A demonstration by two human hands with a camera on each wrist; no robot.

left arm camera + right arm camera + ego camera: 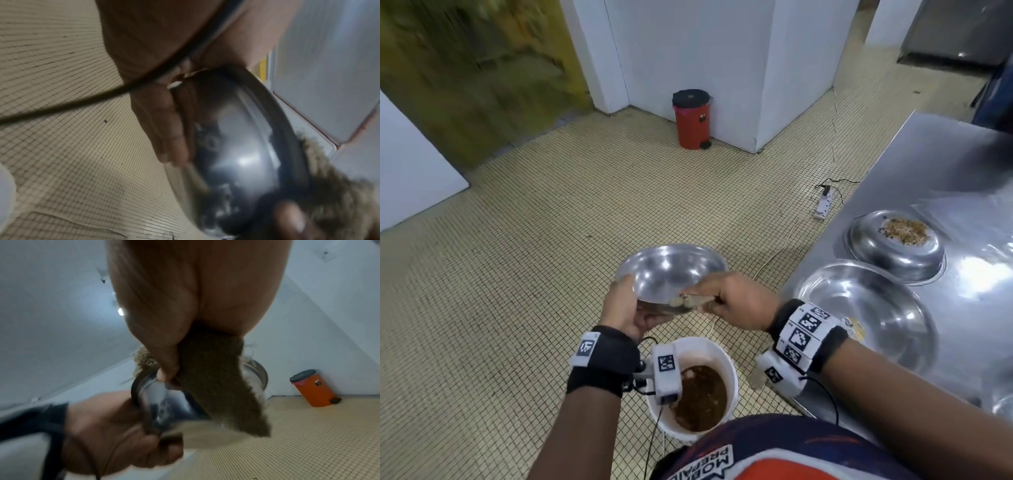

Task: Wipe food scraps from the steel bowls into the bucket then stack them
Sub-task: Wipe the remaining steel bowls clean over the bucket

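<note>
Your left hand [625, 308] grips the near rim of a steel bowl [671, 270], fingers curled under it and thumb over the edge, tilting it toward you. Your right hand [736, 301] pinches a brownish cloth [693, 301] and presses it at the bowl's near lip, just beside your left thumb. The white bucket [719, 353] sits directly below both grips, brown slop already in it. The held bowl's inside looks nearly clean, so I judge this one almost finished. To the right of your right wrist, on the steel counter [928, 161], an empty bowl [866, 308] waits nearest, probably wiped already. Beyond it, a bowl with scraps [893, 246] is untouched. Nothing is stacked yet.
</note>
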